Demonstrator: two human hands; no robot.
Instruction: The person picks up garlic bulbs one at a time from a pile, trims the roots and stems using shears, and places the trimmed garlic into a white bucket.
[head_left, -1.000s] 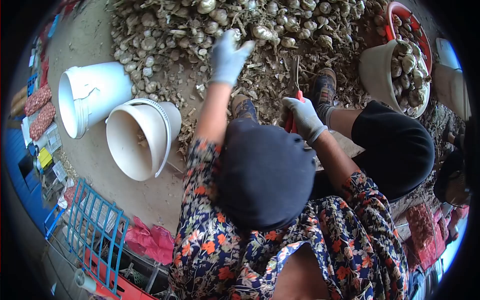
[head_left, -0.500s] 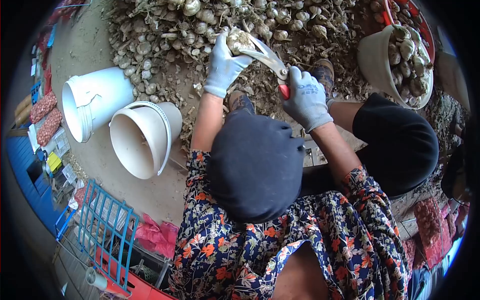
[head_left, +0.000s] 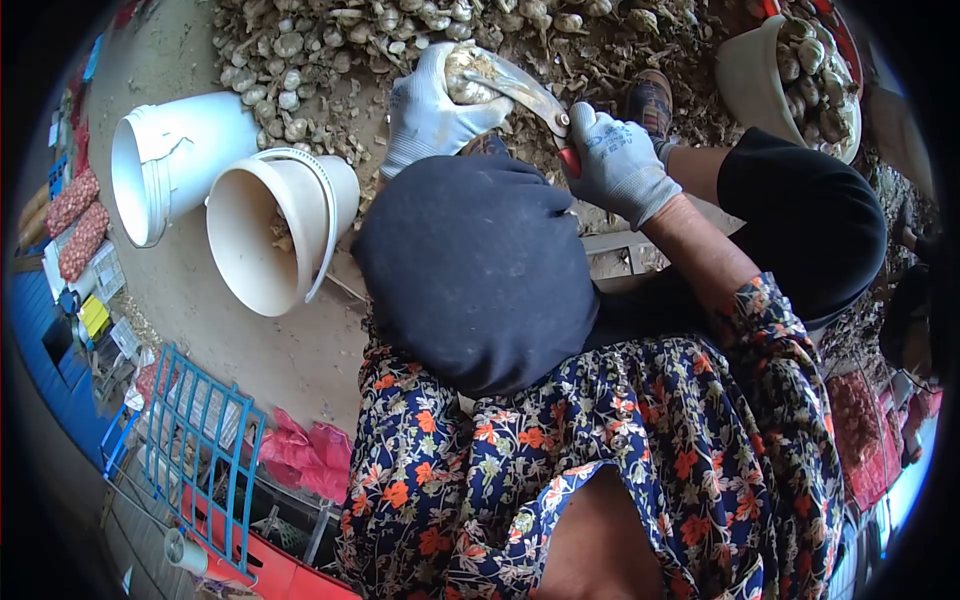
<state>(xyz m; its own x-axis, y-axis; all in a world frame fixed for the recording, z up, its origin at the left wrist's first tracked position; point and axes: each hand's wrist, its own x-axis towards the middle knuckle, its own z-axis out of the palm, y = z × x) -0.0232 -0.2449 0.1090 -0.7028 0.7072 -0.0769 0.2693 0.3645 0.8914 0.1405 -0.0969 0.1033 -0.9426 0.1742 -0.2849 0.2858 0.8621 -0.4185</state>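
My left hand (head_left: 425, 115), in a pale grey work glove, is wrapped round a garlic bulb (head_left: 462, 88) with dirt on its skin. Pruning shears (head_left: 537, 98) with red handles are gripped in my gloved right hand (head_left: 620, 165). Their blades reach left across the top of the bulb, close to the fingers of my left hand. Both hands are in front of my dark-covered knee (head_left: 480, 270), whose near side hides my left wrist and forearm. My right fingers cover most of the shears' handles.
A heap of garlic (head_left: 340, 40) spreads across the ground ahead. A white bucket (head_left: 190, 150) and a cream bucket (head_left: 340, 195) lie tipped at the left. At the right stands a bucket (head_left: 745, 85) of garlic bulbs. A blue metal rack (head_left: 200, 440) is lower left.
The view has shifted, and my knee now covers my left forearm. My left hand has turned and closed further round the bulb; the shears stay across it.
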